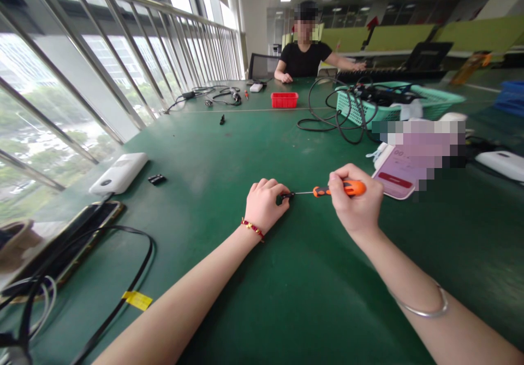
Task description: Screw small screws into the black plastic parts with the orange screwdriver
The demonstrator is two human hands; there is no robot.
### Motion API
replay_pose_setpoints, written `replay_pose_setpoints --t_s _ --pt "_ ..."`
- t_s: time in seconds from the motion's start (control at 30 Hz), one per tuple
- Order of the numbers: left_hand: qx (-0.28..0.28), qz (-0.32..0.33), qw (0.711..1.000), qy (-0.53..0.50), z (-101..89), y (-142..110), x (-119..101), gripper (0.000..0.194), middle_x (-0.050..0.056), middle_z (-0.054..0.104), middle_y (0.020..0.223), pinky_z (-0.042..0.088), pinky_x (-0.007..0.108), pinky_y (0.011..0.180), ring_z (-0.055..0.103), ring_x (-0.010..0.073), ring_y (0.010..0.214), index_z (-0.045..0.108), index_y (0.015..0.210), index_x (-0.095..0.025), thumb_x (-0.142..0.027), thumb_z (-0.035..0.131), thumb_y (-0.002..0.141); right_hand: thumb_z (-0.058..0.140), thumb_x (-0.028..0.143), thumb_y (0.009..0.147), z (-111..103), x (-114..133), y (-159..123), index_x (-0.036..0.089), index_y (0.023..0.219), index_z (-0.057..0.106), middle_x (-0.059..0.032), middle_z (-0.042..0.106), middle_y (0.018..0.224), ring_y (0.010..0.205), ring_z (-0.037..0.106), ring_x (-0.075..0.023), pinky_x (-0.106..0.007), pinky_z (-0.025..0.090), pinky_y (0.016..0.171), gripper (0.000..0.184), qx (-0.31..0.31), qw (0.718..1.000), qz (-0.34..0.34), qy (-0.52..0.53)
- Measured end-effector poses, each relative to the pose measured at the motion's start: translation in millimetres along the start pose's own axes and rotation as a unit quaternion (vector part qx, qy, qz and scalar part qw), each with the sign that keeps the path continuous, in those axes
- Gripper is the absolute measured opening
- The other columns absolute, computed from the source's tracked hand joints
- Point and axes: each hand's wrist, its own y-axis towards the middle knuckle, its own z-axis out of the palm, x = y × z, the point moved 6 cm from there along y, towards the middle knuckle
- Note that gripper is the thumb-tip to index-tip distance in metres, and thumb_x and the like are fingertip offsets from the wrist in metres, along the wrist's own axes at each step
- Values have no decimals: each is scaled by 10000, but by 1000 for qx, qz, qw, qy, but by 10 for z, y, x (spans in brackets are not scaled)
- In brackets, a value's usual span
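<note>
My left hand [266,204] is closed around a small black part [287,195] held just above the green table [286,288]. My right hand [355,204] grips an orange-handled screwdriver [344,189] lying level, and its thin metal shaft points left with the tip at the black part. The two hands are about a hand's width apart. A red bracelet sits on my left wrist and a silver bangle on my right forearm.
A white power bank [119,173] and a small black piece [156,179] lie at left, near a phone [77,234] and black cables [123,299]. A pink-screened phone [399,177] lies right. Farther back stand a red bin [284,100], a teal basket [393,106] with cables, and a seated person [305,54].
</note>
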Motion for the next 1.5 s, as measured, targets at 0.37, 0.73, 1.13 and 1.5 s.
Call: replay_pose_setpoints --t_s 0.37,0.73,1.13,1.5 --pt "2 2 1000 -1 11 5 8 127 13 648 880 399 326 751 528 190 846 668 827 -234 -231 552 776 546 252 779 32 -9 10 202 627 486 36 509 514 450 478 -100 -221 365 462 171 21 999 2 28" --pt "-3 0 1000 -7 4 1 6 120 11 648 878 401 327 762 531 190 854 666 818 -235 -222 559 765 571 283 766 -75 -20 42 211 683 517 15 545 578 501 509 -115 -230 401 483 123 -60 998 -3 -14" --pt "-1 -2 1000 -10 1 -1 9 116 9 650 874 397 324 745 533 192 854 660 813 -230 -224 556 763 576 271 754 -52 -62 44 207 644 526 24 532 527 481 493 -116 -233 383 481 136 -34 999 -3 -29" --pt "-3 0 1000 -9 6 3 7 116 8 649 870 395 324 743 534 191 846 660 807 -228 -222 553 764 581 272 744 -53 -68 47 202 631 523 33 520 514 462 477 -105 -221 363 461 145 -37 999 -7 -37"
